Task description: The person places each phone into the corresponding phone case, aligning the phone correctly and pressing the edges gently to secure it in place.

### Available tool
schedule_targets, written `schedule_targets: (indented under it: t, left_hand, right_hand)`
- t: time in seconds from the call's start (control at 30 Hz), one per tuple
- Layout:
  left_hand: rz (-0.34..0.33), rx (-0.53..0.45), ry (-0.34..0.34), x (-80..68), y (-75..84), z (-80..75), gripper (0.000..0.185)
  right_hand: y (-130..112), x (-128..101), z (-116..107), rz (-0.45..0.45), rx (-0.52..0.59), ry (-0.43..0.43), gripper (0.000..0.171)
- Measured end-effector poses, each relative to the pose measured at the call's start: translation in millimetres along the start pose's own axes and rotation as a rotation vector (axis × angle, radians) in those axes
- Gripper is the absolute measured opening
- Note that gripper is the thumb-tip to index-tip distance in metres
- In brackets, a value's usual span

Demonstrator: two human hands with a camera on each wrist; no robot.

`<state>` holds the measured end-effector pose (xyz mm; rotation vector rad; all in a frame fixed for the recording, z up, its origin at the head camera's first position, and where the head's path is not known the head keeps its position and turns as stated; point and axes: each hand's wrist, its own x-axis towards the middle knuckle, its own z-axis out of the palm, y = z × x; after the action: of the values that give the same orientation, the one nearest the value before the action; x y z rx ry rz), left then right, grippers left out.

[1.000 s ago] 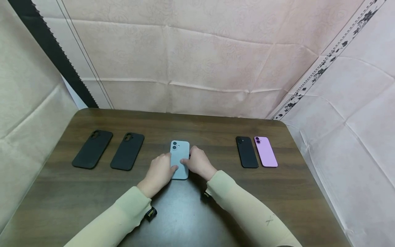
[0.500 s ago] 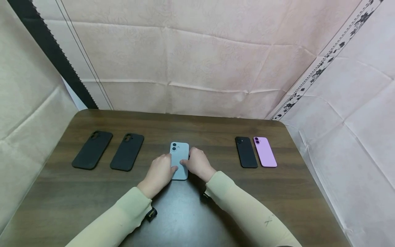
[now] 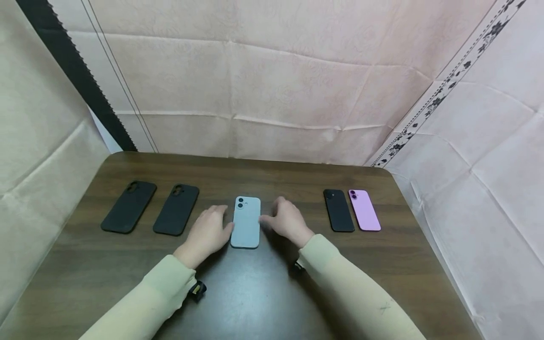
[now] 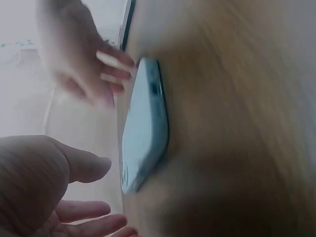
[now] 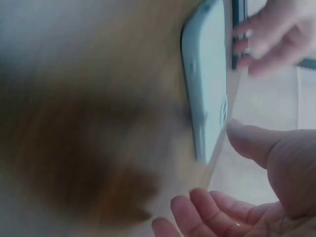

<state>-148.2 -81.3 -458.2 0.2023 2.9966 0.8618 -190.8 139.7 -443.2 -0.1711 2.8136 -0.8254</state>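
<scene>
the light blue phone (image 3: pixel 245 222) lies flat, back side up with its camera end toward the far edge, at the middle of the table (image 3: pixel 272 283). judged from its look, it is a stiff, thin slab with a smooth shell: light, likely slippery, and breakable if dropped. best hold is across the two long edges, near mid-length, clear of the camera lenses.

the left hand (image 3: pixel 208 233) sits just beside the phone's left long edge, fingers loosely spread and holding nothing; whether the thumb touches the edge cannot be told. the right hand (image 3: pixel 286 221) sits just beside the right long edge, apart from it, fingers relaxed and empty. the wrist views, blurred, show the same gap.

toward the left edge lie two black phone cases (image 3: pixel 152 207). toward the right edge lie a black phone (image 3: pixel 338 210) and a pink phone (image 3: pixel 364 210), side by side.
</scene>
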Motion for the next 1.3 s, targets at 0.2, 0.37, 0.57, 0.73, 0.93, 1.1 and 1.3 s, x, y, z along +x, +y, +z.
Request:
schedule_targets:
  t: [0.2,0.37,0.57,0.73,0.93,1.1,1.3]
  left_hand:
    - [-0.027,0.036,0.086,0.1,-20.0,-16.0,0.053]
    - [-0.049,0.052,0.112,-1.6,-37.8,-30.2,0.056]
    - [-0.079,0.071,0.088,-4.2,-58.2,-41.9,0.06]
    - [-0.102,0.098,0.058,-5.8,-68.2,-46.8,0.065]
    - [-0.134,0.125,0.0,-5.3,-77.3,-48.0,0.066]
    - [-0.158,0.132,-0.04,-3.3,-80.4,-46.6,0.064]
    - [-0.109,0.149,-0.003,-3.4,-84.7,-47.2,0.057]
  right_hand:
    - [35.1,-0.4,-33.8,0.076,-0.017,0.039,0.067]
    - [65.9,-0.8,-55.1,0.151,-0.056,0.07,0.071]
    - [91.3,-1.7,-74.6,0.205,-0.126,0.095,0.078]
    - [107.3,-1.1,-83.8,0.26,-0.17,0.101,0.088]
    - [116.7,1.0,-88.3,0.3,-0.206,0.068,0.088]
    - [118.0,1.9,-88.1,0.303,-0.229,0.049,0.083]
    - [121.6,4.4,-84.2,0.307,-0.269,0.054,0.07]
